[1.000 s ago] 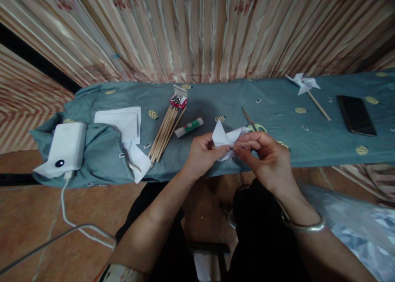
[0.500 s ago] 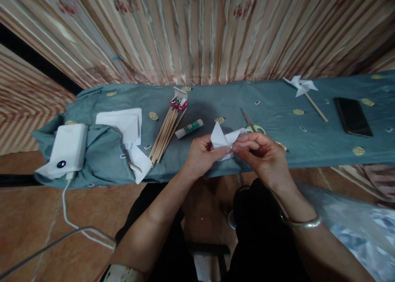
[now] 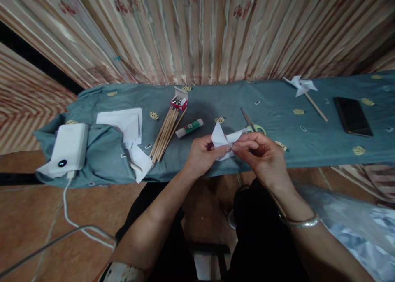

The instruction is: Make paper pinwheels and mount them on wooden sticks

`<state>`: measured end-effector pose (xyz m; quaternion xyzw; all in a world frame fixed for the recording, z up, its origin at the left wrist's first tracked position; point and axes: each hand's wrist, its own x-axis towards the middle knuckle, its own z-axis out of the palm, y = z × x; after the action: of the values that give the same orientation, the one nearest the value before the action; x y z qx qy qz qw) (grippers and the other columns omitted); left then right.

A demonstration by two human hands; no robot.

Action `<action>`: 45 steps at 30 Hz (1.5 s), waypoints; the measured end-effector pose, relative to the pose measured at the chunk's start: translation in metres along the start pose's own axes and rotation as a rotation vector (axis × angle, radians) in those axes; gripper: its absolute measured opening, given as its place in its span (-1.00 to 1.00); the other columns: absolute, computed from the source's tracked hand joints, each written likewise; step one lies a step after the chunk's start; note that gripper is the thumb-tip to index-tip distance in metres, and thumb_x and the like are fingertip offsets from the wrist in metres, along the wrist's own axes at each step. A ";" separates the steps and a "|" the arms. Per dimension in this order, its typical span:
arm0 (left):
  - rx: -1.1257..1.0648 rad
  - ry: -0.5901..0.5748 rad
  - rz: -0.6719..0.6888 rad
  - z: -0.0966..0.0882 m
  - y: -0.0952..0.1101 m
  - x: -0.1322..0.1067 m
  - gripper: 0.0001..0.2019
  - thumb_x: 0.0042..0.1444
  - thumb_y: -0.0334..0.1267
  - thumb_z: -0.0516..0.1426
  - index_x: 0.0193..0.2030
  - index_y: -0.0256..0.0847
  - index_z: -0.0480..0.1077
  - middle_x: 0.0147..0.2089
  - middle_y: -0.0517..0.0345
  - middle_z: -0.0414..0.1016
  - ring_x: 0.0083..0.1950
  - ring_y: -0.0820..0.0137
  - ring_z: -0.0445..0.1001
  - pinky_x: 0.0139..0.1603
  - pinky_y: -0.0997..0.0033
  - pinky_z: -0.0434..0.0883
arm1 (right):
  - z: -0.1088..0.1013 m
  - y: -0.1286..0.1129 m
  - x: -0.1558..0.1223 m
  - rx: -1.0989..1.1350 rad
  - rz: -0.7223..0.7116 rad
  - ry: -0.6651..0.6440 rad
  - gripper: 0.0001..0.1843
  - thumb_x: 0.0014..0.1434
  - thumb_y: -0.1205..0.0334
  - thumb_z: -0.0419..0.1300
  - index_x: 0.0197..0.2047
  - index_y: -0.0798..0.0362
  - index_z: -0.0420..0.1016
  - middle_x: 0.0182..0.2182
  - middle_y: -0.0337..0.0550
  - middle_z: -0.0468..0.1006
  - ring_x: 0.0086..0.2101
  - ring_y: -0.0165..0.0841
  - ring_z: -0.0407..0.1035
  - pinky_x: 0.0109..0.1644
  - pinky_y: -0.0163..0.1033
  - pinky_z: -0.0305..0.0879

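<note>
A white paper pinwheel (image 3: 219, 137) with folded blades is held up over the front edge of the cloth-covered table. My left hand (image 3: 203, 154) grips its left side, thumb pressed near the centre. The fingers of my right hand (image 3: 261, 152) pinch at the pinwheel's middle and right side; a tiny shiny spot shows between the thumbs, too small to name. Just behind the right fingers lie scissors (image 3: 253, 126) with pale green handles. A glue stick (image 3: 189, 128) rests behind my left hand.
Wooden sticks (image 3: 166, 136) lie beside an open red box (image 3: 179, 99) of small metal pieces. Farther left are paper sheets (image 3: 123, 123) and a white power bank (image 3: 69, 146) with a cable. A finished pinwheel (image 3: 300, 85) on a stick and a phone (image 3: 352, 116) lie right.
Both hands stay at almost the same place on the pinwheel. The paper's blades have shifted very slightly; the things on the table have not moved.
</note>
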<state>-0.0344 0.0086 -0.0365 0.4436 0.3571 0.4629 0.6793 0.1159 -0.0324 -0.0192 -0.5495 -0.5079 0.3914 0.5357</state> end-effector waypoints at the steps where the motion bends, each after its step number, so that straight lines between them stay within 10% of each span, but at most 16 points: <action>1: -0.001 0.003 -0.003 0.000 0.000 0.000 -0.67 -0.28 -0.18 0.43 -0.35 -0.30 0.57 -0.44 0.18 0.55 -0.41 0.47 0.42 -0.31 0.45 0.37 | 0.000 0.000 -0.001 -0.036 -0.013 0.017 -0.74 -0.01 0.13 0.41 -0.30 -0.03 0.45 -0.45 -0.27 0.59 -0.40 -0.37 0.46 -0.25 -0.21 0.38; 7: -0.009 0.022 -0.030 0.000 0.002 -0.001 -0.67 -0.27 -0.18 0.42 -0.36 -0.31 0.57 -0.45 0.19 0.53 -0.43 0.49 0.40 -0.35 0.47 0.35 | -0.001 -0.009 -0.007 -0.377 -0.140 0.129 -0.66 0.04 0.14 0.37 -0.12 -0.03 0.44 -0.26 -0.18 0.60 -0.31 -0.31 0.44 -0.08 -0.08 0.38; 14: -0.081 0.051 -0.070 0.002 0.006 -0.002 -0.65 -0.35 -0.16 0.44 -0.40 -0.30 0.56 -0.43 0.18 0.55 -0.43 0.49 0.41 -0.34 0.46 0.36 | -0.002 -0.001 -0.002 -0.346 -0.185 0.202 -0.09 -0.12 0.05 0.46 0.27 -0.07 0.20 0.22 0.00 0.33 0.16 -0.08 0.27 0.22 0.11 0.22; 22: -0.201 0.042 -0.152 0.006 0.006 -0.005 -0.64 -0.40 -0.14 0.47 -0.44 -0.28 0.56 -0.47 0.19 0.56 -0.47 0.49 0.43 -0.31 0.42 0.40 | -0.001 -0.006 0.005 0.265 0.324 -0.056 -0.70 -0.21 0.11 0.50 -0.39 -0.02 0.57 -0.42 -0.25 0.66 -0.45 -0.37 0.50 -0.27 -0.22 0.48; 45: -0.104 0.061 -0.126 0.002 0.002 -0.008 -0.61 -0.34 -0.07 0.45 -0.40 -0.30 0.57 -0.45 0.17 0.56 -0.46 0.49 0.42 -0.37 0.45 0.36 | 0.002 0.002 0.008 0.276 0.377 -0.102 -0.74 -0.22 0.10 0.51 -0.43 -0.02 0.62 -0.51 -0.27 0.64 -0.51 -0.41 0.46 -0.39 -0.28 0.42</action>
<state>-0.0358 0.0014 -0.0333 0.3702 0.3805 0.4506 0.7178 0.1158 -0.0245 -0.0209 -0.5358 -0.3644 0.5775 0.4965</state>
